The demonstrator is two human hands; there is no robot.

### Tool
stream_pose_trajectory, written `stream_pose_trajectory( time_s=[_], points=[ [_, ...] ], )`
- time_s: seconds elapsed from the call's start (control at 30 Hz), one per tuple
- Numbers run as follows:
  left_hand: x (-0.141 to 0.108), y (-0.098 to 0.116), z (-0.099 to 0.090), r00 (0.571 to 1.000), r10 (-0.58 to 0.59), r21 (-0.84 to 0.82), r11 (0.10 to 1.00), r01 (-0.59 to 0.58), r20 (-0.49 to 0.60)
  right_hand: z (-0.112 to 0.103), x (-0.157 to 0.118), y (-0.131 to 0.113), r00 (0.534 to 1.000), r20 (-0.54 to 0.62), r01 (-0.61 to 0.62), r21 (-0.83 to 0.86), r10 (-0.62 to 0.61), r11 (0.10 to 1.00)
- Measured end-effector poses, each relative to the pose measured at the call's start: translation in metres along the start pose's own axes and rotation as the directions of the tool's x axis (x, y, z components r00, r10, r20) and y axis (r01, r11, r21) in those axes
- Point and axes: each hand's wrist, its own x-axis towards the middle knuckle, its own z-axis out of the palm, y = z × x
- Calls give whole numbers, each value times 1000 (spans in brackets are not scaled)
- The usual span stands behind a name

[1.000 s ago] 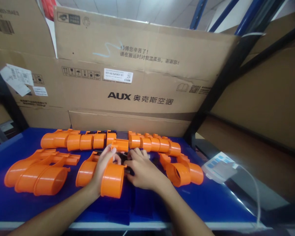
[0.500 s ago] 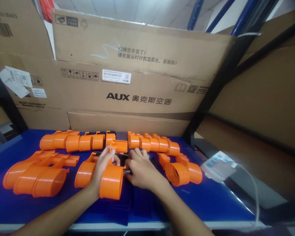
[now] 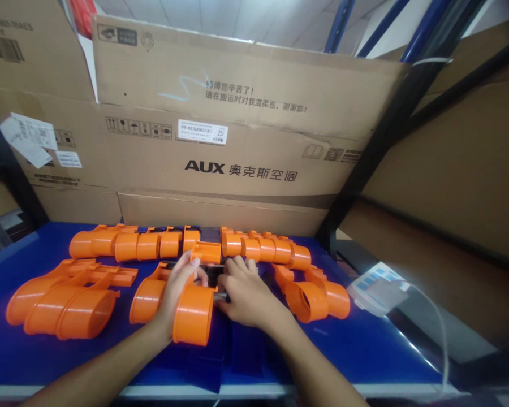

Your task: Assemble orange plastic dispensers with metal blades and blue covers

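Note:
My left hand [image 3: 176, 291] is closed around an orange plastic ring-shaped part [image 3: 193, 316], whose open ring hangs below the fingers. An orange block-like end [image 3: 206, 252] shows above the thumb and seems to belong to the same part. Close on the right, my right hand [image 3: 246, 294] is curled, knuckles up. A short dark-grey piece [image 3: 221, 296] pokes out from its fingers and meets the orange part's edge; most of it is hidden. Another orange ring part [image 3: 147, 299] lies just left of my left hand.
Several orange ring parts line the back left [image 3: 125, 246] and back right [image 3: 258, 247] of the blue table [image 3: 144, 362]. More lie at the left [image 3: 72, 305] and right [image 3: 309, 299]. Dark-blue flat pieces [image 3: 207, 362] lie in front. A white device with a cable [image 3: 377, 291] stands right; cardboard [image 3: 152, 186] closes off the back.
Both hands keep nearly the same hold and place. The whole view has shifted very slightly.

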Motion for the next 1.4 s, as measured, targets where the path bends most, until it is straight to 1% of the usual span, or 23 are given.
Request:
stream_pose_trajectory(
  time_s=[0.1, 0.2, 0.27, 0.37, 0.43, 0.57, 0.63, 0.7, 0.77, 0.87, 0.97, 1.1, 1.2, 1.3, 1.4],
  points=[
    [0, 0, -1, 1000, 18, -4, 1000, -18, -4, -2, -1, 3, 999, -51, 12, 32, -10, 999],
    [1, -1, -3, 999, 36, 24, 999, -36, 3, -5, -2, 9, 989, -149, -4, 96, 18, 995],
    [2, -2, -4, 999, 34, 40, 999, -34, 13, -6, -1, 15, 972, -221, -32, 199, 76, 979],
    [2, -4, -4, 999, 31, 58, 998, -32, 16, -6, 1, 23, 941, -286, -48, 413, 180, 909],
    [2, -4, -4, 999, 34, 73, 997, -34, 7, -5, 2, 27, 912, -342, -29, 499, 227, 866],
    [3, -5, -4, 999, 32, 71, 997, -32, -2, -5, 3, 28, 823, -482, 12, 544, 301, 839],
    [3, -6, -5, 1000, 30, 62, 998, -30, -1, -6, 2, 27, 772, -522, 19, 588, 361, 809],
    [2, -7, -5, 1000, 18, 28, 999, -17, -1, -5, 1, 25, 741, -532, 42, 644, 408, 764],
    [1, -7, -4, 1000, -17, -39, 999, 17, 18, -4, 2, 23, 741, -528, 87, 688, 415, 720],
    [-2, -5, -1, 995, -67, -131, 988, 76, 72, -2, 3, 21, 773, -514, 163, 729, 373, 665],
    [-3, -3, 2, 994, -67, -167, 983, 81, 91, -1, 4, 21, 805, -483, 208, 774, 345, 599],
    [-3, -4, 3, 991, -61, -173, 982, 81, 119, -2, 5, 21, 797, -470, 231, 818, 379, 527],
    [-2, -5, 2, 988, -70, -109, 990, 85, 139, -2, 7, 19, 795, -460, 258, 846, 395, 467],
    [0, -6, 0, 980, -101, -18, 994, 105, 169, 1, 10, 16, 791, -439, 298, 885, 425, 359],
    [0, -8, 0, 976, -102, -24, 994, 108, 191, 3, 14, 14, 819, -379, 324, 925, 430, 198]
  ],
)
